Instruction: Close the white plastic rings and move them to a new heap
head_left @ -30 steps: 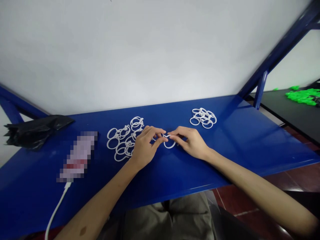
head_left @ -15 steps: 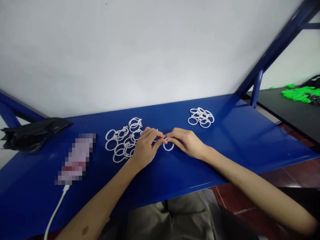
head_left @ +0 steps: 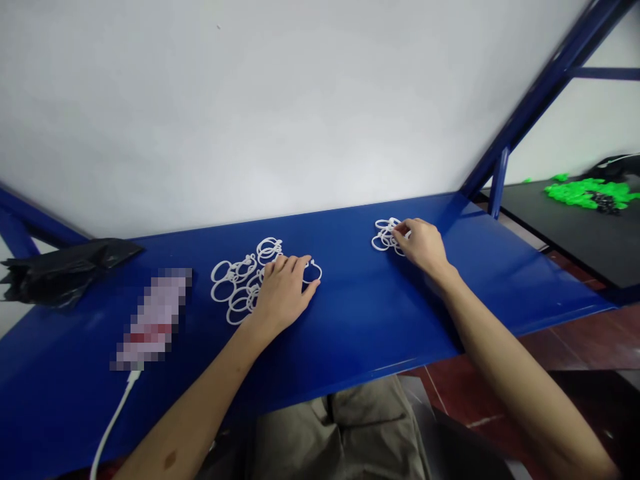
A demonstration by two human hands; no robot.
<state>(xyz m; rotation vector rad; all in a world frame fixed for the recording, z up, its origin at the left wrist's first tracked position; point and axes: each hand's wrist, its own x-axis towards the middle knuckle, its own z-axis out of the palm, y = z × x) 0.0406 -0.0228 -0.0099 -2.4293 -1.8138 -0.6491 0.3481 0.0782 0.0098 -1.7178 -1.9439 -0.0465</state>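
My left hand (head_left: 285, 292) lies over the right edge of a group of thin white plastic rings (head_left: 223, 291), fingers stretched out and thumb apart. A single white ring (head_left: 321, 273) with a gap at its top pokes out beyond its fingertips, near the thumb. Over the smaller pile of white rings (head_left: 381, 243) to the right is my right hand (head_left: 424, 245), its thumb and fingers pinched on a white ring there. The hand hides part of that pile. Small knobs or clasps show on several rings.
On the blue table (head_left: 345, 333), a pixelated flat object (head_left: 155, 317) with a white cable (head_left: 115, 413) lies at left. A black plastic bag (head_left: 70, 270) is behind it. Bright green pieces (head_left: 590, 195) lie on a black table at right. A white wall (head_left: 300, 113) rises behind.
My hands were together at the middle, holding a white ring. My right hand has moved right and away to the smaller pile; my left has shifted slightly left and opened.
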